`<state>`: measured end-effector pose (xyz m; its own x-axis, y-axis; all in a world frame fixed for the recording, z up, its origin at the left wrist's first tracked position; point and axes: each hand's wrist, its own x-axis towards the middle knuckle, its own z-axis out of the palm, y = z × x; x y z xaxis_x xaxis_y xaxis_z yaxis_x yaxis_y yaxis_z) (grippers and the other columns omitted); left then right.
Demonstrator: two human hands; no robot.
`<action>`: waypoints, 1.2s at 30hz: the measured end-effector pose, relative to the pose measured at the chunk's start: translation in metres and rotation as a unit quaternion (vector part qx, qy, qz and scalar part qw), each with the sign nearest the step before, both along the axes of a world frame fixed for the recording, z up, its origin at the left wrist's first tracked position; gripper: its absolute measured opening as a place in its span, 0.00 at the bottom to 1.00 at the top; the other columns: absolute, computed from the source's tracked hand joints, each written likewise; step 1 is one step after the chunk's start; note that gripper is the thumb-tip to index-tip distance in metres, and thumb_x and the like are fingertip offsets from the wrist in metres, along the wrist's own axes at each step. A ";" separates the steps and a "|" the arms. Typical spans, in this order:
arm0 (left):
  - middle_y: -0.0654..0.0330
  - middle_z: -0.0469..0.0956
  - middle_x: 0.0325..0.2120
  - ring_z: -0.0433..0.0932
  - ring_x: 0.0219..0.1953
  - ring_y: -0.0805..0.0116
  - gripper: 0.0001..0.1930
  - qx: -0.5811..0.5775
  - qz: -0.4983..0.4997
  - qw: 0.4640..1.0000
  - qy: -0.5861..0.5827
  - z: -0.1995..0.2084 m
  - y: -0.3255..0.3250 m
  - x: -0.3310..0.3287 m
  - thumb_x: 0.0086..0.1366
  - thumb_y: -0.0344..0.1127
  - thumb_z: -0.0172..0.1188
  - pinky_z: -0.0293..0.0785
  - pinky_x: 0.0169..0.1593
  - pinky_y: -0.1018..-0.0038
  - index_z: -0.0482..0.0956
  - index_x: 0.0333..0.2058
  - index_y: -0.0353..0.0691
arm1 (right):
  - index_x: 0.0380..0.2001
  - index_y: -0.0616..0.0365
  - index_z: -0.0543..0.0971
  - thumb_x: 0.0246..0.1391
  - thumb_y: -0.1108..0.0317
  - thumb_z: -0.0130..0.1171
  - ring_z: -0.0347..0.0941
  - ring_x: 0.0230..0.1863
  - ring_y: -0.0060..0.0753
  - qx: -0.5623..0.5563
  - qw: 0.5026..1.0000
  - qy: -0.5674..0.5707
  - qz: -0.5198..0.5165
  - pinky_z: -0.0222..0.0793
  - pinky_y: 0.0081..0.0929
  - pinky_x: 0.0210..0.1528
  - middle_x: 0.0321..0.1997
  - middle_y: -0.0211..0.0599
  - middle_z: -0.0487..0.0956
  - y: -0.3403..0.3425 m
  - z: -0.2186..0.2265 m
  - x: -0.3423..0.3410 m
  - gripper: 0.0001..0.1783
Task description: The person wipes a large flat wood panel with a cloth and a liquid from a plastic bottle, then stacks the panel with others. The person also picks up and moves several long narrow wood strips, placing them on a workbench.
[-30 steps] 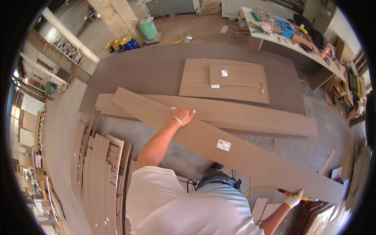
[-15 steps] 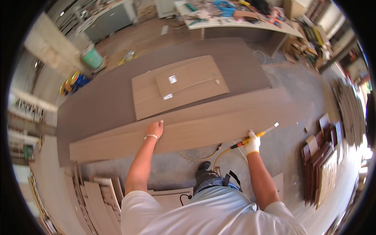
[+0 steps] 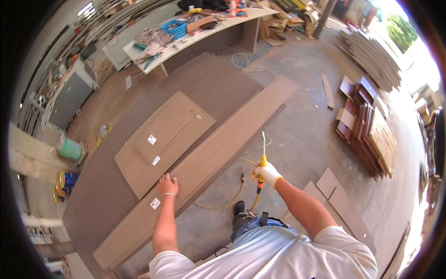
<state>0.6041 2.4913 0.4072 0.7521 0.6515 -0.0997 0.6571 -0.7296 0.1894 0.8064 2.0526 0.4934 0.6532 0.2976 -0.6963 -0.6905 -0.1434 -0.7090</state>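
Observation:
A long brown board (image 3: 223, 135) lies along the near side of a large dark brown panel (image 3: 97, 204). My bare left hand (image 3: 167, 184), with a band at the wrist, rests on the long board, fingers spread near its far edge. A white label (image 3: 155, 203) shows on the board beside that hand. In my gloved right hand (image 3: 267, 174) I grip a yellow air blow gun (image 3: 264, 161), its thin metal nozzle pointing away from me. A yellowish hose (image 3: 255, 201) runs down from its handle. Past the long board, a smaller brown board (image 3: 200, 139) carries another labelled panel (image 3: 153, 139).
A white-topped table (image 3: 204, 29) with a blue basket (image 3: 173, 29) and clutter stands beyond the panel. Stacked dark red boards (image 3: 362, 128) are on the right. Flat boards (image 3: 339, 195) lie on the floor by my right arm. A green bucket (image 3: 69, 149) stands at left.
The view has turned to the right. The long board now lies flatter, with a label showing, and my left hand's fingers have opened on it. The blow gun has swung from pointing right to pointing away.

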 end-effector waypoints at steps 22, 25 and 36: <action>0.38 0.34 0.74 0.37 0.75 0.37 0.70 0.029 -0.228 0.947 0.224 0.033 -0.100 0.101 0.42 0.57 0.77 0.41 0.72 0.40 0.35 0.75 0.54 | 0.49 0.64 0.74 0.56 0.69 0.53 0.68 0.14 0.20 -0.236 0.791 -0.303 -0.477 0.65 0.21 0.16 0.30 0.47 0.83 -0.555 0.203 -0.223 0.18; 0.39 0.32 0.74 0.34 0.76 0.37 0.70 0.030 -0.183 0.949 0.255 0.033 -0.088 0.089 0.44 0.54 0.76 0.41 0.72 0.39 0.32 0.74 0.52 | 0.47 0.62 0.76 0.53 0.72 0.55 0.66 0.11 0.20 -0.269 0.834 -0.251 -0.412 0.60 0.19 0.13 0.27 0.42 0.81 -0.549 0.250 -0.287 0.17; 0.40 0.69 0.63 0.70 0.64 0.47 0.46 -0.114 -0.300 0.910 0.263 -0.024 -0.343 0.136 0.56 0.42 0.68 0.65 0.65 0.49 0.55 0.70 0.39 | 0.39 0.54 0.81 0.59 0.54 0.52 0.81 0.42 0.57 -0.305 0.931 -0.171 0.106 0.74 0.48 0.44 0.39 0.54 0.83 -0.318 0.017 -0.277 0.17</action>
